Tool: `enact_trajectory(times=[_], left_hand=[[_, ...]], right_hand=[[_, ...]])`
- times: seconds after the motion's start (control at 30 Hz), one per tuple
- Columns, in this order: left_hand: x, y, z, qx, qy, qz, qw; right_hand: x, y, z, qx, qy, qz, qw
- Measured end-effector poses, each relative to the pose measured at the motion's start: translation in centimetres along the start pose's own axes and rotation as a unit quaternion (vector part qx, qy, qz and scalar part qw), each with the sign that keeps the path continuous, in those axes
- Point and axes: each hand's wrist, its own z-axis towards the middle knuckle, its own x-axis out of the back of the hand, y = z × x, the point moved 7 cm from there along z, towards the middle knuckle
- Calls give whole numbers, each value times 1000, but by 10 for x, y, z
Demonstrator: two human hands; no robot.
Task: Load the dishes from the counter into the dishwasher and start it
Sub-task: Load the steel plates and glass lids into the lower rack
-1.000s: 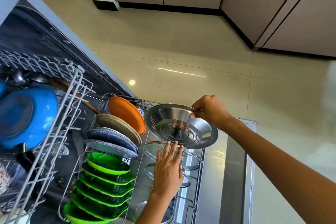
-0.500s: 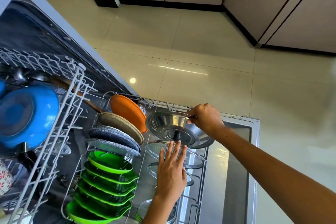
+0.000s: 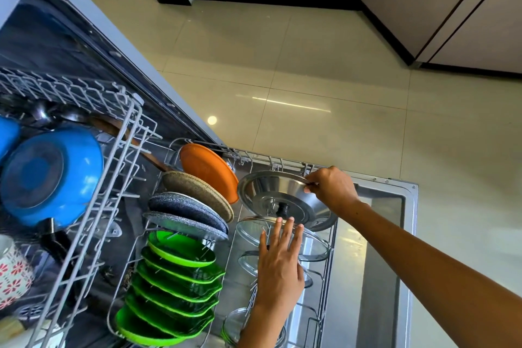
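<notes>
Several glass lids are hiding partly beneath the flat, spread left hand. Right hand is pinching the steel lid rim, tilted.

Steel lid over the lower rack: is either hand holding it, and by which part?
The right hand pinches the steel lid at its far rim. The left hand holds nothing, fingers straight.

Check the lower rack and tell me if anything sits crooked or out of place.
Only the steel lid stands out: it is not slotted yet, tilted at the rack's far end, its rim gripped by the right hand. The left hand is spread flat over the glass lids. The green plates stand in an even row.
</notes>
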Motion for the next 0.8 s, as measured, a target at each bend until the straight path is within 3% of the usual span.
enact_trajectory(times=[0.33,0.57,0.8], left_hand=[[2,1,3,-4,9,-15,1000],[-2,-1,14,0,-10,17,1000],[11,2,21,0,0,-8,1000]], right_hand=[[-6,12,-7,-14,11,7,1000],[-13,19,-4,-54,-41,37,997],[18,11,-44,-12,99,32,995]])
